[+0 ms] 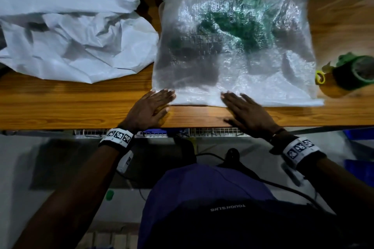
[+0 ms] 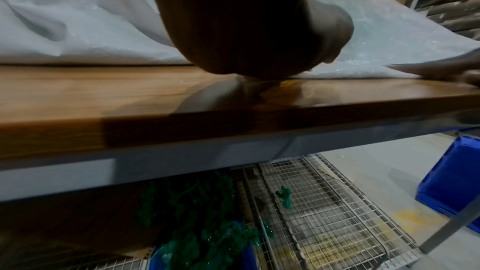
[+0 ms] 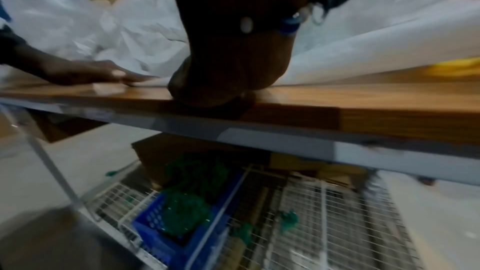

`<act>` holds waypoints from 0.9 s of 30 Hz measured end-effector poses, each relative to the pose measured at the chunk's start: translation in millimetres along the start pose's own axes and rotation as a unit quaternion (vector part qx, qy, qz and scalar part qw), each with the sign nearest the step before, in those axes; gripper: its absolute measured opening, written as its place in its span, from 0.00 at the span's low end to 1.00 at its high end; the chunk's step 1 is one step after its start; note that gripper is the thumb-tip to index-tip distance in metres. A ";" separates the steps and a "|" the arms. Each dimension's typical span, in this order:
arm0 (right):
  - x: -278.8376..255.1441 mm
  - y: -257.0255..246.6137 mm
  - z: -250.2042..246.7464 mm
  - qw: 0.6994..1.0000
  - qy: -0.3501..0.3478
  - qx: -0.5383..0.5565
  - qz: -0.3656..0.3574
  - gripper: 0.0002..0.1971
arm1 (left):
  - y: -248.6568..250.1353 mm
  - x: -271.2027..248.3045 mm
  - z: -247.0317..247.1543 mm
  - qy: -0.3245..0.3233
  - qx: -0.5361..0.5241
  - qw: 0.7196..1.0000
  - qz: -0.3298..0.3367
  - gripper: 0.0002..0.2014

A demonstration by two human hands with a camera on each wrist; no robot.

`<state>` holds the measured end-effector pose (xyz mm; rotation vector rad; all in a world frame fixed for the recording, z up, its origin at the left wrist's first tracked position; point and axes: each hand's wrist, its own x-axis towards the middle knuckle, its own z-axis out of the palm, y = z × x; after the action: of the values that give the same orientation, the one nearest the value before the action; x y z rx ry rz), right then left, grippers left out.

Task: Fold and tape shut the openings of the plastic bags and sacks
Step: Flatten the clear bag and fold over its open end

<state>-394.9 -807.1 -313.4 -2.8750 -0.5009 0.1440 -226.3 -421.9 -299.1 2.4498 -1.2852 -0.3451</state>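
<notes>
— Wood-grain tabletop (image 1: pixel 81 105), yes? What sits nearest the person on it?

— Both hands, at the near edge. The left hand (image 1: pixel 148 108) lies flat, fingers straight and together, its fingertips on the near left corner of the translucent sack (image 1: pixel 232 46). The right hand (image 1: pixel 245 110) is flat too, fingers straight and slightly spread, the tips on the sack's near edge toward the middle. Neither hand grips anything; they only press down on the plastic.

— And the wrist cameras?

— The left wrist view shows the heel of the left hand (image 2: pixel 249 34) on the wood, the sack's edge just beyond it. The right wrist view is blurred, but it shows the right hand (image 3: pixel 233 65) down at the table's lip and the other hand's straight fingers on the plastic.

— Where does the sack lie?

— Flat on the middle of the table, its near edge parallel to the table edge. Dark and green shapes show through it; what they are I cannot tell.

— Anything beside it?

— To its right, a roll of green tape (image 1: pixel 352 72), with a small yellow ring (image 1: pixel 320 77) just beside the roll. To its left and farther back, a crumpled white sack (image 1: pixel 70 26) lies close alongside the translucent one.

— Below the table?

— A wire-mesh shelf (image 2: pixel 324 208) with a blue crate (image 3: pixel 161 231) and green clumps.
</notes>
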 end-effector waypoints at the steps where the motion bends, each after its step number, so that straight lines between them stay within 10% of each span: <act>1: -17.6 16.7 -6.3 1.000 0.000 -0.011 0.009 0.38 | 1.4 0.7 -0.3 0.006 -0.006 1.000 -0.006 0.26; 9: -52.1 50.3 -11.7 0.999 -0.008 0.011 0.036 0.35 | 70.8 30.1 30.9 0.193 0.039 0.975 -0.100 0.19; 14: -43.1 36.7 -1.0 0.999 -0.014 0.029 0.029 0.36 | 168.2 105.9 85.0 0.106 0.000 0.993 0.050 0.22; 27: -115.7 150.7 -32.2 0.997 -0.033 -0.018 -0.067 0.34 | 183.6 114.6 90.5 0.120 -0.086 0.987 -0.055 0.20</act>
<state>-450.4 -991.6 -310.3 -2.8670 -0.7134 0.2115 -332.1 -631.0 -311.0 2.3373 -0.9801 -0.1742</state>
